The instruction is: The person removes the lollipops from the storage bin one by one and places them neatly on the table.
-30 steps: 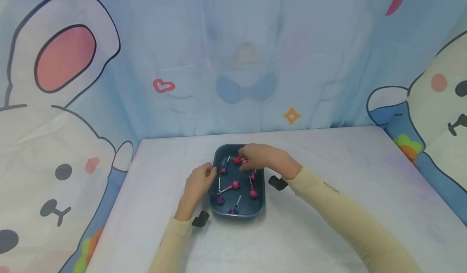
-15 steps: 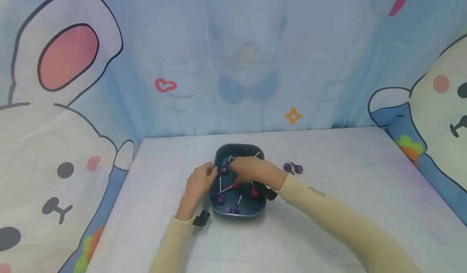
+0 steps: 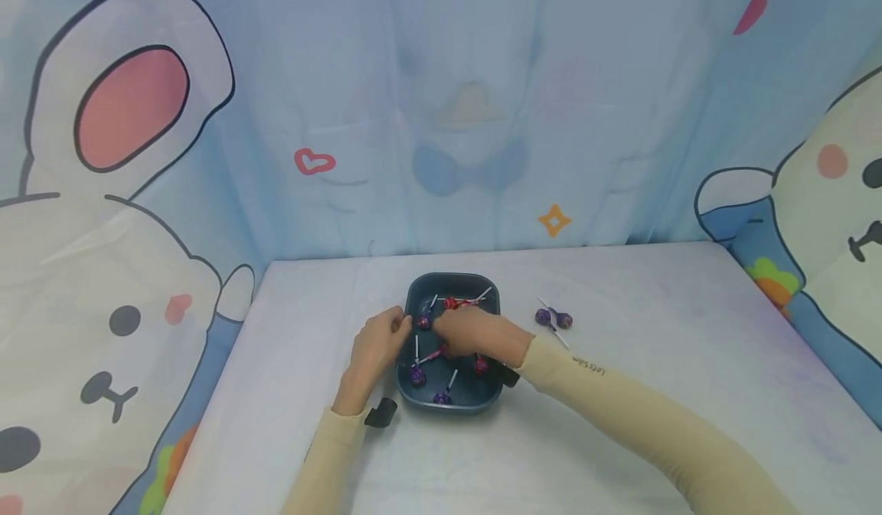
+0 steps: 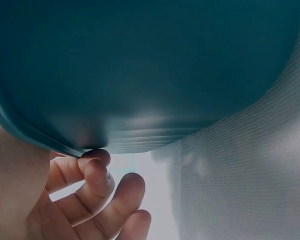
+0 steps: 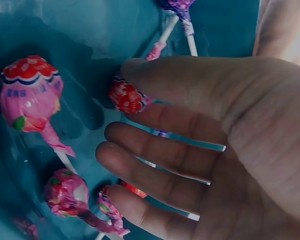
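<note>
A dark teal plastic bin (image 3: 470, 397) stands on the table with several wrapped lollipops inside. My left hand (image 3: 372, 350) pinches its left rim; in the left wrist view the fingers curl at the rim under the bin's wall (image 4: 150, 70). Reaching into the middle of the bin is my right hand (image 3: 478, 333). Thumb and index finger pinch a red-and-pink lollipop (image 5: 126, 97) by its wrapped head, while the other fingers extend loosely. Nearby lie a larger-looking pink lollipop (image 5: 30, 102) and a purple lollipop (image 5: 180, 7). The right hand covers part of the bin's contents in the head view.
To the right of the bin, two purple lollipops (image 3: 543, 317) lie side by side on the white-covered table (image 3: 654, 308). A blue curtain (image 3: 468, 193) with cartoon rabbits hangs behind the table. Dark wrist cameras (image 3: 381, 413) sit at both wrists.
My right hand has moved from the far end of the bin towards its middle, onto a pink lollipop. Shifting the arm uncovered the two purple lollipops on the table. My left hand stays put.
</note>
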The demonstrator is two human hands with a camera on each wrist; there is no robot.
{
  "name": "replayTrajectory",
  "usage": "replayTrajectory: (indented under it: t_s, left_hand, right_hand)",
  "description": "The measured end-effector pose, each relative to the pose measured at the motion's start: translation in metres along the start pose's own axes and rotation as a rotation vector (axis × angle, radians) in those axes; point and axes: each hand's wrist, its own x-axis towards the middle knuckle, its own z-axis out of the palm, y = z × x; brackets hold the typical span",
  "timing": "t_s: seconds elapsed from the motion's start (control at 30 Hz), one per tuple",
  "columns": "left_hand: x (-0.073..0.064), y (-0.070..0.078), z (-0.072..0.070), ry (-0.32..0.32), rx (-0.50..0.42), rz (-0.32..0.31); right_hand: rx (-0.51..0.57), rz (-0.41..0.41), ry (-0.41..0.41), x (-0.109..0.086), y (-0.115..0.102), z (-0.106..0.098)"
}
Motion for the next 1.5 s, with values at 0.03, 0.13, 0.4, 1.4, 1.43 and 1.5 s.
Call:
replayTrajectory:
  t_s: [0.03, 0.13, 0.4, 1.4, 1.43, 1.5]
  left_hand:
    - [0.0, 0.0, 0.0, -0.001, 0.0, 0.001]
    - [0.0, 0.001, -0.001, -0.001, 0.0, 0.001]
    - [-0.001, 0.002, -0.001, 0.001, -0.011, 0.01]
    - [-0.001, 0.001, -0.002, -0.004, -0.018, 0.012]
    - [-0.002, 0.001, -0.003, -0.004, -0.021, 0.011]
    - [-0.002, 0.002, -0.003, -0.004, -0.024, 0.009]
  right_hand:
    - [0.0, 0.004, -0.001, 0.0, 0.0, 0.001]
    - [0.009, 0.019, -0.009, 0.0, 0.001, 0.003]
    - [0.022, 0.028, -0.016, -0.001, 0.003, 0.001]
    - [0.017, -0.002, -0.126, -0.01, -0.005, 0.001]
    - [0.012, -0.001, -0.134, -0.011, -0.005, 0.002]
    - [0.018, 0.002, -0.149, -0.012, -0.006, 0.004]
